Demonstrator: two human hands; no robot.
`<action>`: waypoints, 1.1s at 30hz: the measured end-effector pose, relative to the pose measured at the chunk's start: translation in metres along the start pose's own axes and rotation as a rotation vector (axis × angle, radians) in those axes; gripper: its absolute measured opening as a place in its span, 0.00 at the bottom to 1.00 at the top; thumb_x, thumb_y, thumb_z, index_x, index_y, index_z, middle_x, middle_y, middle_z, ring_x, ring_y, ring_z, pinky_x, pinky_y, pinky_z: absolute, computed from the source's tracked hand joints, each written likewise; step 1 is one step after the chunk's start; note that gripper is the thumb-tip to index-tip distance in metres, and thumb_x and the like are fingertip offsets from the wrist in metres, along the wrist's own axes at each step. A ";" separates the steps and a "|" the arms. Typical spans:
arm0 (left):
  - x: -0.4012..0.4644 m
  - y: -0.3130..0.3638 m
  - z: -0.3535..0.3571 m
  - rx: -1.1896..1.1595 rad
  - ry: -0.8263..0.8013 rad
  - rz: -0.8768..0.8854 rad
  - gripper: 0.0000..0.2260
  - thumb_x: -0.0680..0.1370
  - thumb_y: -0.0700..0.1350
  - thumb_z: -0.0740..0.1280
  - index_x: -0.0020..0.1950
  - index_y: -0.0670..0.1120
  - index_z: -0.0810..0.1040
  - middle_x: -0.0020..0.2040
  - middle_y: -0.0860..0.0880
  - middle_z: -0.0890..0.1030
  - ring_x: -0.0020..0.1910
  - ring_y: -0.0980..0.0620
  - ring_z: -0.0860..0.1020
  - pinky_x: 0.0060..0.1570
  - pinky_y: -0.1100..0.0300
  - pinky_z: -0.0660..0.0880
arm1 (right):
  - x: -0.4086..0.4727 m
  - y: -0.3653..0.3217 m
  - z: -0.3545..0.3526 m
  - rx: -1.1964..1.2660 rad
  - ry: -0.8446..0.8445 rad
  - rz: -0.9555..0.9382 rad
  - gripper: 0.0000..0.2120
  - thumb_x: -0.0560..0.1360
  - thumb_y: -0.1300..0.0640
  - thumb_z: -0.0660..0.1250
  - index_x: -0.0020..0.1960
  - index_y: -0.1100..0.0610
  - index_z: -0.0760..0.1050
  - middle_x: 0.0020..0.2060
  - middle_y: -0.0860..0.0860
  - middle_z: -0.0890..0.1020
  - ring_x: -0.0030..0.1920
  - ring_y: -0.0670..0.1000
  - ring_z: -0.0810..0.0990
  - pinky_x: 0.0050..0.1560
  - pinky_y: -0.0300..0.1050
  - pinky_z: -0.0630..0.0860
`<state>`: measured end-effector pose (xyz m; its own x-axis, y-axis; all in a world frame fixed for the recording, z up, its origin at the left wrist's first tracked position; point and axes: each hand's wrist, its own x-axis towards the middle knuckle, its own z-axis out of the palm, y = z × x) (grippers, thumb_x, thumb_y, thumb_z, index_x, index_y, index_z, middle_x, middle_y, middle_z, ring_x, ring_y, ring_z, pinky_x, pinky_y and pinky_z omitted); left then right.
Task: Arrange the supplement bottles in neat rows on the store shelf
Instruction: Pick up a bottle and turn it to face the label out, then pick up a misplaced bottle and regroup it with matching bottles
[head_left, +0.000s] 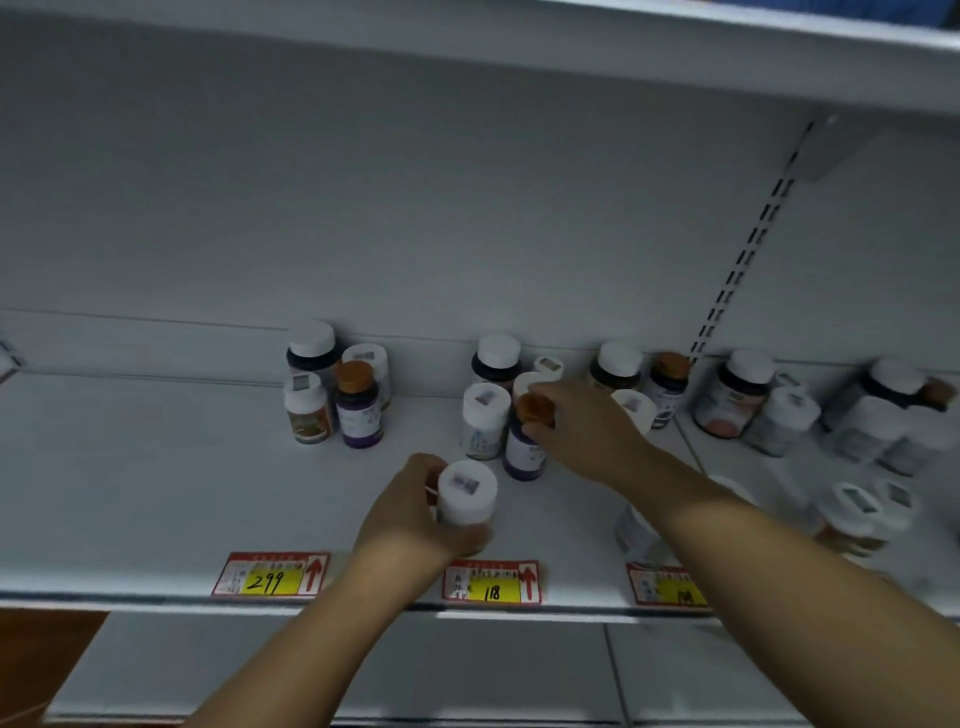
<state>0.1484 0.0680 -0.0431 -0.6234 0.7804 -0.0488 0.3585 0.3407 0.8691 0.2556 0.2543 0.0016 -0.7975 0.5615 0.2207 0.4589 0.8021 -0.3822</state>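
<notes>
Supplement bottles stand in loose clusters on a white store shelf (156, 493). My left hand (410, 514) grips a white-capped bottle (466, 493) near the shelf's front edge, above the price tag marked 118 (491, 583). My right hand (582, 431) reaches further back, its fingers closed on the orange cap of a purple bottle (524, 447). Beside that one stands a white bottle (484, 418). A left cluster (332, 384) holds dark, white and orange-capped bottles. More bottles (623, 369) stand along the back wall.
A price tag marked 299 (271, 574) and a third tag (667, 584) line the front edge. To the right, a crowded group of bottles (831, 426) fills the adjoining shelf section. A slotted upright (743, 260) rises at the back. Another shelf (727, 47) hangs overhead.
</notes>
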 end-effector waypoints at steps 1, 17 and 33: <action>-0.002 0.003 -0.001 0.003 -0.007 -0.009 0.30 0.56 0.55 0.78 0.53 0.61 0.68 0.51 0.59 0.76 0.50 0.57 0.76 0.48 0.60 0.74 | 0.000 -0.001 0.000 -0.021 -0.008 -0.003 0.07 0.72 0.54 0.67 0.48 0.55 0.75 0.44 0.53 0.78 0.47 0.56 0.77 0.42 0.45 0.69; 0.004 0.120 0.033 0.004 -0.116 0.382 0.17 0.61 0.51 0.75 0.44 0.65 0.74 0.39 0.62 0.80 0.37 0.69 0.77 0.32 0.75 0.72 | -0.046 0.007 -0.111 0.899 0.055 0.278 0.12 0.67 0.49 0.73 0.39 0.58 0.82 0.30 0.45 0.84 0.35 0.42 0.83 0.34 0.33 0.77; -0.017 0.294 0.329 0.047 -0.147 0.530 0.20 0.59 0.55 0.74 0.43 0.68 0.67 0.37 0.62 0.77 0.39 0.73 0.74 0.30 0.77 0.70 | -0.190 0.266 -0.275 0.755 0.217 0.310 0.11 0.65 0.55 0.75 0.45 0.58 0.81 0.40 0.53 0.85 0.40 0.48 0.84 0.39 0.43 0.82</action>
<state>0.4930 0.3279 0.0515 -0.2466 0.9153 0.3183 0.6293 -0.0985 0.7709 0.6370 0.4165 0.1053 -0.5504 0.8222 0.1453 0.1974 0.2972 -0.9342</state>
